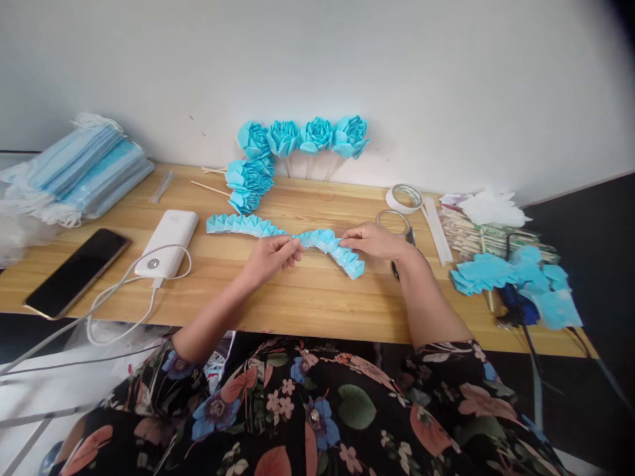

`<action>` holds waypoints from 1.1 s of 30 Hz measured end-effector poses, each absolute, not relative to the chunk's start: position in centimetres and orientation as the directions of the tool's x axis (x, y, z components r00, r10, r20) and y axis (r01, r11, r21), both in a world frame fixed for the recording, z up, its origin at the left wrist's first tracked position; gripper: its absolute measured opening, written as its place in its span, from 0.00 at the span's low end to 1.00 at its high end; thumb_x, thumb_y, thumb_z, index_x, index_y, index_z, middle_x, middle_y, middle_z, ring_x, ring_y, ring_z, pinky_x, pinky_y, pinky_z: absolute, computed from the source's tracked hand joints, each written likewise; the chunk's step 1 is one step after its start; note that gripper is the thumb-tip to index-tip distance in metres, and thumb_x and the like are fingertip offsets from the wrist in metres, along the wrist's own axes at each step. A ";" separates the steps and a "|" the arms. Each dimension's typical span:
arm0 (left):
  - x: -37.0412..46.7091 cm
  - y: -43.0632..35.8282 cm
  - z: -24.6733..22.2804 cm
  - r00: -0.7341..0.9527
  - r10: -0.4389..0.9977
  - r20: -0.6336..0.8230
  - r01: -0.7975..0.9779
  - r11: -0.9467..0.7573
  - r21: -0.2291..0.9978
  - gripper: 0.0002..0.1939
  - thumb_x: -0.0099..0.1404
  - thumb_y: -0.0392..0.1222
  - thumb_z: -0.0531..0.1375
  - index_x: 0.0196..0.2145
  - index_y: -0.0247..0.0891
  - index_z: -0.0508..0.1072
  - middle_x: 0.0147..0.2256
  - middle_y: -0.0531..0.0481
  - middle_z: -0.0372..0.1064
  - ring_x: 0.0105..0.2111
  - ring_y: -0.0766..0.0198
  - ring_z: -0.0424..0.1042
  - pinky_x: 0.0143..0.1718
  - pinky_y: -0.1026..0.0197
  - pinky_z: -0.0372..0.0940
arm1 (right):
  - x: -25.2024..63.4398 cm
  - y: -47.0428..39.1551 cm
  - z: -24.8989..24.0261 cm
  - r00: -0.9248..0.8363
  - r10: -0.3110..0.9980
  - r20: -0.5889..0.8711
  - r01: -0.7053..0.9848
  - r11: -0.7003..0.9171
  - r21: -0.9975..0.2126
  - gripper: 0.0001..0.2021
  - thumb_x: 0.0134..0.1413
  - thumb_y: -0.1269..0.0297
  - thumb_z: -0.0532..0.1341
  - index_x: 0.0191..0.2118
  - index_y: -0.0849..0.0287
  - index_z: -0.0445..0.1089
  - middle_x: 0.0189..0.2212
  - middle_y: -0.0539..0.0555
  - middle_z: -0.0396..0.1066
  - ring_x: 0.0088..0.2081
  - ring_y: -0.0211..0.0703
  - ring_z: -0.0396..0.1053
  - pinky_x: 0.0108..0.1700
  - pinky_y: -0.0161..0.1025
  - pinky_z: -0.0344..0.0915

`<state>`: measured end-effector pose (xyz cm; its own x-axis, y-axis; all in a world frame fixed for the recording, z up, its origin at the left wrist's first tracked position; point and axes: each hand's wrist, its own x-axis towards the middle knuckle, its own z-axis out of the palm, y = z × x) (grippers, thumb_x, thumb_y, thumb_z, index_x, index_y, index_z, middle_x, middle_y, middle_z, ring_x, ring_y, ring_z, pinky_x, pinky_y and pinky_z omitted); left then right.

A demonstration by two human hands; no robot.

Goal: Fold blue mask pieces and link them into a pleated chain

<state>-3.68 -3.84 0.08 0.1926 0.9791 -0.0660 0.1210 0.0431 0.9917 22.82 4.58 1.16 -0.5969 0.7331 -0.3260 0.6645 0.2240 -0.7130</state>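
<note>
A long strip of folded light-blue material [325, 239] with a zigzag edge lies across the middle of the wooden table. Around its middle my left hand [274, 256] is closed, thumb and fingers pinching it. My right hand [374, 241] grips the strip's right part between thumb and fingertips, and the strip's end hangs down past it. The left stretch of the strip rests on the wood. Just behind it are several blue paper flowers [284, 137] on thin sticks, some leaning on the wall and some lying down.
Stacked face masks [82, 168], a phone [78, 272] and a white power bank [169, 243] with cable are at left. Tape rolls [390, 198], white strips [436, 231], a stick pile [461, 235], blue pieces [558, 307] and a dark-blue tool [518, 305] are at right.
</note>
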 end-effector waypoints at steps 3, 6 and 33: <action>-3.4 -2.9 1.8 0.234 0.970 0.058 0.315 -0.133 0.940 0.16 0.66 0.47 0.56 0.27 0.34 0.75 0.23 0.51 0.71 0.21 0.71 0.65 0.23 0.68 0.60 | 22.9 4.4 1.2 -0.593 0.744 -0.307 0.694 0.280 -0.663 0.21 0.60 0.46 0.55 0.26 0.57 0.71 0.25 0.51 0.72 0.29 0.41 0.68 0.33 0.38 0.60; -2.7 -2.1 2.3 0.302 0.941 0.155 0.526 -0.300 0.796 0.17 0.67 0.44 0.56 0.25 0.35 0.75 0.23 0.51 0.71 0.24 0.68 0.67 0.27 0.66 0.59 | 22.9 3.9 1.4 -0.563 0.800 -0.210 0.727 0.358 -0.587 0.22 0.65 0.49 0.51 0.29 0.56 0.74 0.29 0.54 0.77 0.33 0.45 0.72 0.37 0.39 0.62; -0.8 -4.6 -0.5 0.559 0.786 0.264 0.727 -0.617 0.300 0.19 0.74 0.39 0.49 0.34 0.37 0.78 0.23 0.49 0.72 0.23 0.64 0.68 0.25 0.64 0.58 | 21.6 2.2 -0.2 -0.575 0.811 0.107 0.611 0.513 -0.603 0.08 0.64 0.62 0.59 0.34 0.56 0.74 0.31 0.53 0.75 0.37 0.44 0.70 0.41 0.40 0.61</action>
